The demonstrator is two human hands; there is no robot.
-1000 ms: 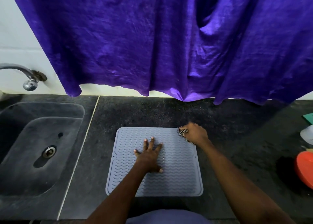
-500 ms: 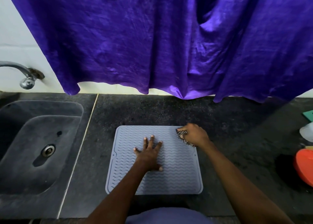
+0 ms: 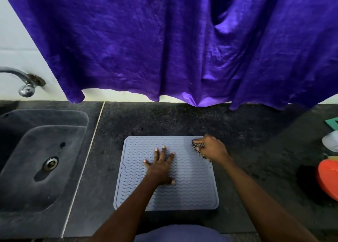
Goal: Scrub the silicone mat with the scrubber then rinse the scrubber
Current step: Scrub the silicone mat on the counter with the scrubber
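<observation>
Far left, a curved metal tap juts from the pale wall, its spout running off the edge. Below it sits the dark stone sink, with a round metal drain in its floor. A thin pale seam runs down the dark speckled stone desk just right of the sink. Overhead, a big shiny purple cloth hangs across nearly the whole wall, its hem ending just above the desk.

Now the centre: the grey-blue square silicone mat with wavy ridges lies flat on the desk, right in front of the person. The left hand is planted on the middle of the mat, palm down, fingers straight and fanned, its grip released and holding nothing.

Moving right, the black-and-silver speckled scrubber is at the mat's far right corner, touching the ridged surface (only its left edge peeks out from under the knuckles). The right hand has its grip clenched round that scrubber, fingers curled over the top, pressing it onto the mat. Both bare forearms reach in from the bottom edge.

Out at the far right of the desk, well apart from the mat: a green flat piece, a white crumpled thing below it, and an orange-red round plastic bowl nearest the person, all cut off by the frame
</observation>
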